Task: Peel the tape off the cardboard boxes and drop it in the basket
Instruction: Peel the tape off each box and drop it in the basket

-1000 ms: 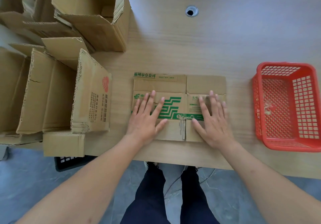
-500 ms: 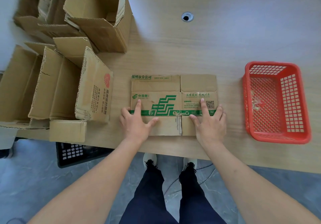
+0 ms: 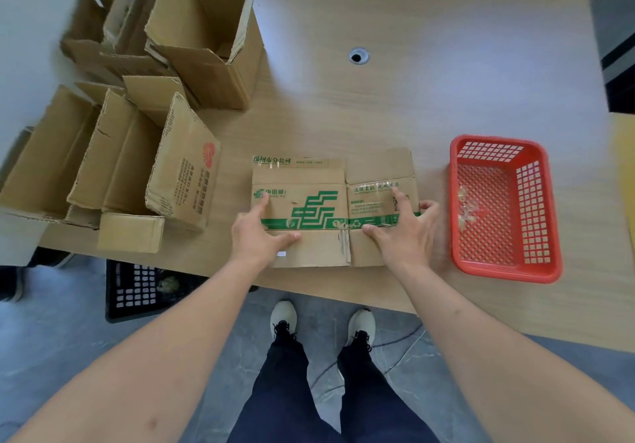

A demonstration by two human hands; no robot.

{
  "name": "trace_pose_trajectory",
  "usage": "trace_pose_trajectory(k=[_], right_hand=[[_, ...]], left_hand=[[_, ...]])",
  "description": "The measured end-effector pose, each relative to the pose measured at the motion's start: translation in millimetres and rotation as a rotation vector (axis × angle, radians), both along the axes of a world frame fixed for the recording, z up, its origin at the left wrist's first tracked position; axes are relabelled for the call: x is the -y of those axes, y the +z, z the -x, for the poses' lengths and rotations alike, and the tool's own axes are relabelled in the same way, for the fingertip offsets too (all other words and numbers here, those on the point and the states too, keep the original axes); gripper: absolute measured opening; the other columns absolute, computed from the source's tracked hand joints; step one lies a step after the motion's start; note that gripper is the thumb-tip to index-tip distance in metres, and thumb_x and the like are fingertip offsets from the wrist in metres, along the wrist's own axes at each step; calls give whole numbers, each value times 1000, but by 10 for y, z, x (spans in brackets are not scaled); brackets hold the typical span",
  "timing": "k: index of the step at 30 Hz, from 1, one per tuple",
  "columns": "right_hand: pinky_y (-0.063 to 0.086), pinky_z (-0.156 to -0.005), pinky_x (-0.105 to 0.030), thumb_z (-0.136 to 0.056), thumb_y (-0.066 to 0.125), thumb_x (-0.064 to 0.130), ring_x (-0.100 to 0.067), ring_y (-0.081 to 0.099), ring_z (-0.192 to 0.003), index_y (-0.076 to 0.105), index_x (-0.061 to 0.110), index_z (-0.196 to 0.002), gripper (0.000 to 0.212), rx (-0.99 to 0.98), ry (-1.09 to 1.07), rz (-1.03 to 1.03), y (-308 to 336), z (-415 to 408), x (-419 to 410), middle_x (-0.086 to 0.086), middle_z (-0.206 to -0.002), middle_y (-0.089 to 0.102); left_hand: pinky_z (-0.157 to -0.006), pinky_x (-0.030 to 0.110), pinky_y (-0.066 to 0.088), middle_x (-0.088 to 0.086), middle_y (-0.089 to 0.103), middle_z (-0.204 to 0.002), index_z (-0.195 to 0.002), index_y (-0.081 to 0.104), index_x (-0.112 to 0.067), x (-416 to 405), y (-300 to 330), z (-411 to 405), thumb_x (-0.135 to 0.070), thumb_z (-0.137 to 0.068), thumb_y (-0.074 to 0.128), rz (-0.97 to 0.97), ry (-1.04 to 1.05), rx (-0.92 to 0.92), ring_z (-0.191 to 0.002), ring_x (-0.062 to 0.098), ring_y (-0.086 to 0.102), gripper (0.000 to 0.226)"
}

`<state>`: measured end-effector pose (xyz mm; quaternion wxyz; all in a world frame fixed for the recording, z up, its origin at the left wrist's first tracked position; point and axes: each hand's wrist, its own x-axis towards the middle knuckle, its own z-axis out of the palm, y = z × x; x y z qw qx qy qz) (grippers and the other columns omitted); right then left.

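A flattened cardboard box with green print lies near the table's front edge. Clear tape glints across its right panel, and a torn strip runs along the centre seam. My left hand lies on the box's left side with straight, spread fingers. My right hand lies on the right side, index finger stretched toward the taped panel. The red plastic basket stands to the right of the box, with a few crumpled clear tape scraps inside.
Several opened cardboard boxes crowd the table's left side, some tipped over and reaching past the edge. A round cable hole sits at the table's middle back. A black crate is on the floor below the left front edge.
Both hands slid back toward me along the flattened box and spread out to its left and right sides. The view pulled back and up.
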<state>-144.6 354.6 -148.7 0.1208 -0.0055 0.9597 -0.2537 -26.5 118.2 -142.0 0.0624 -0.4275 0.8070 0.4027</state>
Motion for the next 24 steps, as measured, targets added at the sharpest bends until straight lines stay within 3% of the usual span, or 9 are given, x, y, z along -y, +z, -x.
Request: trace_pose_trajectory(k=[3, 7, 9, 11, 14, 17, 21, 24], right_hand=[[40, -107, -38, -74, 86, 52, -27, 39, -124, 41, 42, -150, 89, -24, 28, 21, 236, 57, -71, -9, -142, 29], [33, -114, -43, -83, 80, 50, -32, 34, -133, 37, 38, -156, 85, -20, 51, 55, 632, 98, -158, -12, -149, 31], [37, -112, -49, -84, 78, 50, -32, 31, -139, 37, 41, -155, 83, -65, 31, 57, 853, 99, -176, -8, -156, 28], [46, -104, -52, -83, 78, 52, -32, 36, -138, 37, 45, -153, 81, -138, -17, 42, 1077, 84, -203, 0, -161, 25], [50, -96, -46, -82, 79, 51, -32, 44, -132, 38, 47, -151, 81, -227, -107, 53, 1370, 11, -250, 4, -162, 26], [49, -92, -41, -84, 79, 47, -31, 46, -130, 37, 46, -152, 80, -294, -191, 73, 1593, -111, -314, 3, -162, 25], [48, -99, -45, -87, 79, 41, -33, 45, -131, 38, 44, -152, 77, -384, -300, 98, 1856, -312, -503, 3, -162, 24], [51, -94, -45, -87, 78, 41, -30, 45, -128, 37, 44, -153, 77, -426, -375, 73, 2032, -462, -736, 2, -161, 25]], left_hand=[[-98, 27, 37, -5, 42, -119, -157, 32, -41, -37, 237, 32, -44, -67, 93, 14, -18, -43, -107, 11, 44, 108], [-102, 31, 40, -5, 40, -120, -158, 29, -39, -14, 625, 80, -41, -73, 90, 83, -87, -119, -109, 12, 45, 105], [-105, 35, 41, -4, 40, -127, -159, 28, -39, 10, 819, 141, -43, -75, 88, 101, -137, -162, -113, 13, 44, 104], [-111, 42, 40, 0, 39, -142, -159, 26, -40, 26, 986, 209, -45, -77, 86, 94, -189, -210, -125, 18, 45, 101], [-117, 46, 36, 2, 29, -158, -158, 24, -44, 56, 1208, 310, -42, -83, 81, 68, -258, -273, -140, 23, 39, 94], [-121, 46, 32, 3, 27, -160, -159, 25, -42, 43, 1414, 409, -39, -86, 80, 41, -333, -345, -144, 23, 34, 92], [-123, 44, 29, 4, 29, -157, -159, 26, -39, -113, 1701, 523, -36, -85, 82, 7, -434, -421, -144, 22, 34, 92], [-123, 39, 26, 1, 30, -156, -159, 27, -38, -323, 1868, 577, -35, -85, 82, -9, -509, -468, -143, 18, 35, 93]])
